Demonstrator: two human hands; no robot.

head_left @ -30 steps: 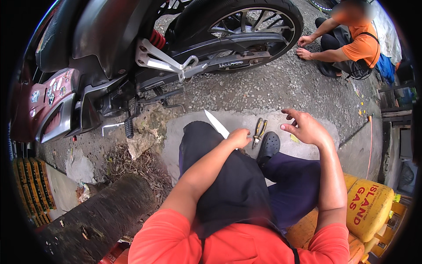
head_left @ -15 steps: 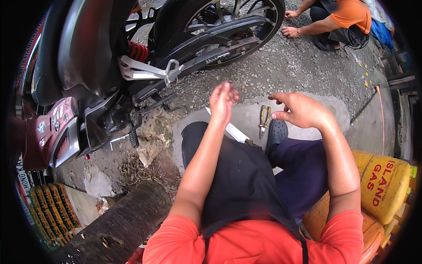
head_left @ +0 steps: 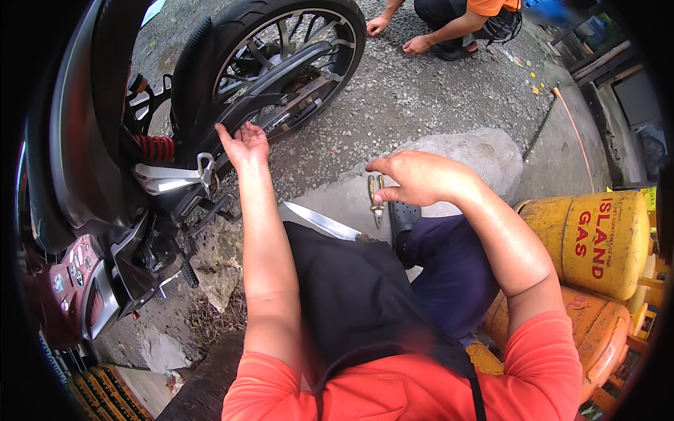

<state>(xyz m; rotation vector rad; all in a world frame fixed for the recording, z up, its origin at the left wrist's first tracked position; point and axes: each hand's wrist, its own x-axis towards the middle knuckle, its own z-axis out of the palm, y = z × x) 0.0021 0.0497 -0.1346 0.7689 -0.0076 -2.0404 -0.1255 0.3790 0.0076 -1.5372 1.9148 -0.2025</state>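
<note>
My left hand [head_left: 246, 146] is raised beside the motorcycle's rear wheel [head_left: 284, 56]. Its palm is turned up, with the fingers loosely apart and nothing in them. My right hand [head_left: 427, 177] hovers palm down, index finger and thumb stretched out, also holding nothing. Partly behind its thumb, a pair of pliers [head_left: 378, 210] with yellow-and-black handles lies on the concrete next to my dark clog [head_left: 404, 223]. Between my hands, lower down, is a knife [head_left: 319, 219] with a broad pale blade; my black apron [head_left: 344, 295] partly hides its handle end.
The parked motorcycle [head_left: 88, 147] fills the left side, its silver footpeg bracket [head_left: 172, 177] sticking out. Yellow [head_left: 590, 242] and orange [head_left: 597, 337] gas cylinders stand close on my right. Across the gravel [head_left: 421, 91] crouches another person [head_left: 456, 28], both hands near the ground.
The view has swung so that the scene sits further left. My left hand has moved left, toward the wheel, and its palm has turned up. My right hand stays extended near the pliers.
</note>
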